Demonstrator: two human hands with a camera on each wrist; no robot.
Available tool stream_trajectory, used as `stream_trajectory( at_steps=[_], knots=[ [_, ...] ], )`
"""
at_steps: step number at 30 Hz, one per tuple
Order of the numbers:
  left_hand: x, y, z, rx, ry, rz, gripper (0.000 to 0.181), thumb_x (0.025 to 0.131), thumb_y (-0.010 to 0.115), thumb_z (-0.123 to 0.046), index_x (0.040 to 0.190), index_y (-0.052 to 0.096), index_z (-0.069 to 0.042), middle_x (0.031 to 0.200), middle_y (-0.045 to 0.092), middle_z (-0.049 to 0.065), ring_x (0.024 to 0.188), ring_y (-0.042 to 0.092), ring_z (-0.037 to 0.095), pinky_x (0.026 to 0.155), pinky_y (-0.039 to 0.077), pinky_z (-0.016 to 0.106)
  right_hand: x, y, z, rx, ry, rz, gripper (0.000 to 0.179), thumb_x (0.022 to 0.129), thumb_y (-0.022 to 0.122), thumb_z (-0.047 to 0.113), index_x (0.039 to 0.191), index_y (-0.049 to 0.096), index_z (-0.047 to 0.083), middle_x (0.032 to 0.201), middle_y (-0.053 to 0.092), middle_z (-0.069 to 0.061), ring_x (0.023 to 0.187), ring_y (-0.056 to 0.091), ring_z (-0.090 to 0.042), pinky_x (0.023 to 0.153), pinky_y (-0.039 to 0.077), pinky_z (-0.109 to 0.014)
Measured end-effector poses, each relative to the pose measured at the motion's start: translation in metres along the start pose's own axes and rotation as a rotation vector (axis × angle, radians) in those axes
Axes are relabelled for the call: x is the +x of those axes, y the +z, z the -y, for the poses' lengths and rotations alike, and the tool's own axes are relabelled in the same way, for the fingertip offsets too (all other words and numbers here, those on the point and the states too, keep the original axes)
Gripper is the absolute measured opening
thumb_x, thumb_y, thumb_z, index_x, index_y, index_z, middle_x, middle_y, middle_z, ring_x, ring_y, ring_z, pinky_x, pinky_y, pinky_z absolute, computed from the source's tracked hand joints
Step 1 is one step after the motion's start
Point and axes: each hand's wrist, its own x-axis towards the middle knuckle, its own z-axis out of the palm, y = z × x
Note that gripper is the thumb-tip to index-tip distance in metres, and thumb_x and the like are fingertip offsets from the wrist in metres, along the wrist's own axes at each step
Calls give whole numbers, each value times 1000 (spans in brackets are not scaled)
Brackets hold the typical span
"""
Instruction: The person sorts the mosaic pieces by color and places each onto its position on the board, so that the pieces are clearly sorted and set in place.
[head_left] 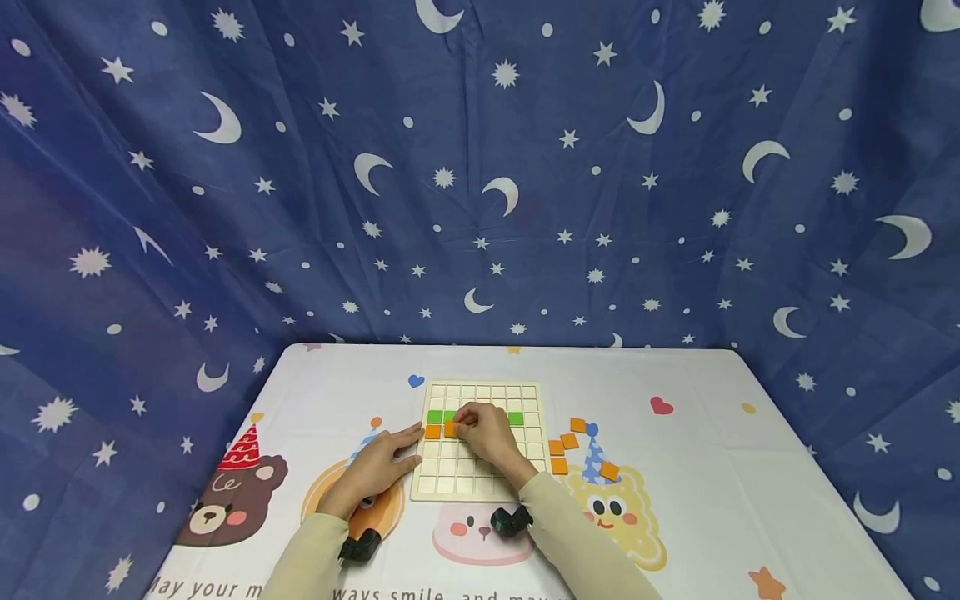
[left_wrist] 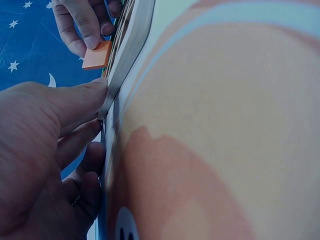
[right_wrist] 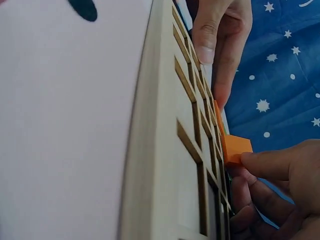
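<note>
A pale wooden grid board (head_left: 465, 485) lies on the table with its square cells facing up. My right hand (head_left: 486, 433) pinches an orange square tile (head_left: 450, 428) between thumb and fingertips over the second column. In the right wrist view that orange tile (right_wrist: 237, 148) stands tilted at the grid. My left hand (head_left: 378, 468) rests against the board's left edge, thumb and fingers extended. Green tiles (head_left: 435, 416) sit in one row, partly hidden behind my right hand. Below them, another orange tile (head_left: 432, 432) lies in the leftmost column, near my left fingertips.
Several loose orange tiles (head_left: 559, 467) lie on the table right of the board, one farther out (head_left: 609, 472). The white tablecloth (head_left: 705, 483) carries printed cartoon figures. A blue curtain (head_left: 480, 208) with moons and stars hangs behind the table.
</note>
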Motion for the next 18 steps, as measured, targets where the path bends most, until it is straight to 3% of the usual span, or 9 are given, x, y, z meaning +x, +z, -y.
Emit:
stream_trajectory(
  at_steps=[8,18],
  knots=[
    [0,0,1,-8,6,-2,49,94,66,-25,141,56,-13,153,46,0,132,50,36,106,42,52,-1,4,-1,-47,-27,14,5,84,76,8,88,76,11,76,70,3,64,56,-4,60,47,-20],
    [-1,0,0,0,-2,3,50,94,66,-27,141,56,-13,153,47,-1,119,56,28,101,45,47,-2,5,-3,-106,-24,28,9,83,76,9,92,78,11,78,66,2,67,52,-5,60,45,-19]
  ],
)
